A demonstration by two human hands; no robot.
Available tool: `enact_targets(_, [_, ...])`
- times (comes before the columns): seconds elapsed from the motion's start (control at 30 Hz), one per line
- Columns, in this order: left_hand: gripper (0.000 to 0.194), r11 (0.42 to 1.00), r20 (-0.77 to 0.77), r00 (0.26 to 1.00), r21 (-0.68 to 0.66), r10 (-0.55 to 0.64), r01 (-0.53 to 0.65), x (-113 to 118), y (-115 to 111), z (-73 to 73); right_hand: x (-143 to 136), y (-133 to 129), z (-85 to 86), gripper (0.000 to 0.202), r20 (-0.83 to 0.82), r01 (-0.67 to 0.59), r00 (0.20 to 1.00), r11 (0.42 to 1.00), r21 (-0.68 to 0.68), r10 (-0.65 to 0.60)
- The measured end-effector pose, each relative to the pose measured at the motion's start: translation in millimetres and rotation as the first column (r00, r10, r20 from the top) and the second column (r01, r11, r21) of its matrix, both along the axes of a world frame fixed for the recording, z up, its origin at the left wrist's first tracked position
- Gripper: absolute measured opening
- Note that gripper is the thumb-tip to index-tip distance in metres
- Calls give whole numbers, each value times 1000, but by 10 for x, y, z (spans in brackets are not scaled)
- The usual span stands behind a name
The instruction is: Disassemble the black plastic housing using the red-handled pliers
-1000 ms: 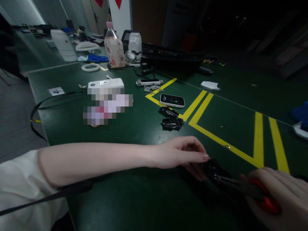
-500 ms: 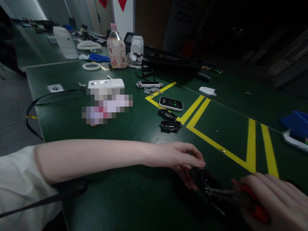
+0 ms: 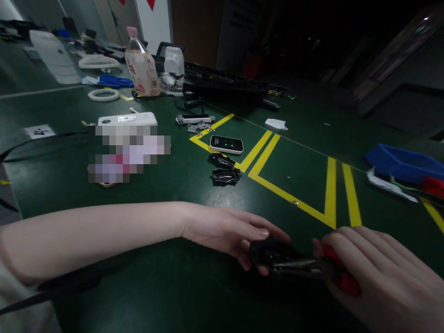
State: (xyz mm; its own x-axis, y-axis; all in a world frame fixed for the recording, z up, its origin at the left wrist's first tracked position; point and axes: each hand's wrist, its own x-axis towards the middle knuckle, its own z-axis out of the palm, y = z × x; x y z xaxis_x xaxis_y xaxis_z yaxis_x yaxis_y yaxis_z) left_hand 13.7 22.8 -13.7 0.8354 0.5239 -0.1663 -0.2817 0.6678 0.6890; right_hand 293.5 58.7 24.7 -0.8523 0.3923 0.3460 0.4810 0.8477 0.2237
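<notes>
My left hand (image 3: 231, 231) reaches in from the left, its fingers curled round a dark, glossy black part (image 3: 262, 252) just above the table. The part's exact kind is too dark to tell. In my right hand (image 3: 378, 273) is a pair of red-handled pliers (image 3: 303, 267), the metal jaws pointing left and meeting the black part. Whether the jaws grip it cannot be made out. Beyond my left hand, a black shell-like piece (image 3: 226, 176) lies on the green table, with a similar black piece (image 3: 221, 160) just behind it.
Behind the black pieces lies a white-edged device (image 3: 226, 144) with green lights. Yellow tape (image 3: 291, 199) marks the green table (image 3: 166, 282). At left are a white case (image 3: 127, 119) and a blurred-out object. A drink bottle (image 3: 142, 67) stands farther back; a blue tray (image 3: 405, 163) is at right.
My view has turned right, so the table items sit farther left and more of the blue tray shows. The black part and pliers now lie more level in view.
</notes>
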Motion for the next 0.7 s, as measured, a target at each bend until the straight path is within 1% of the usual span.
enact_targets(0.1, [54, 997, 21, 998, 52, 62, -63, 1, -15, -4, -1, 32, 60, 12, 46, -19, 999, 998, 61, 16])
enact_targets(0.2, [56, 990, 58, 993, 89, 104, -109, 5, -27, -12, 12, 61, 86, 6, 60, -69, 996, 988, 141, 61])
enact_targets(0.27, [57, 983, 85, 986, 105, 141, -149, 9, -32, -6, 29, 82, 85, 5, 75, -53, 996, 986, 161, 42])
enact_targets(0.37, [58, 972, 91, 977, 119, 195, -205, 12, -38, 15, 59, 113, 66, 5, 94, -26, 995, 988, 153, 12])
enact_targets(0.53, [59, 973, 49, 977, 101, 205, -209, 7, -38, 41, 82, 120, 13, 5, 93, 16, 995, 992, 127, -28])
enact_targets(0.7, [63, 967, 34, 970, 72, 240, -242, 1, -35, 67, 82, 110, -42, 5, 97, 53, 994, 997, 63, -59])
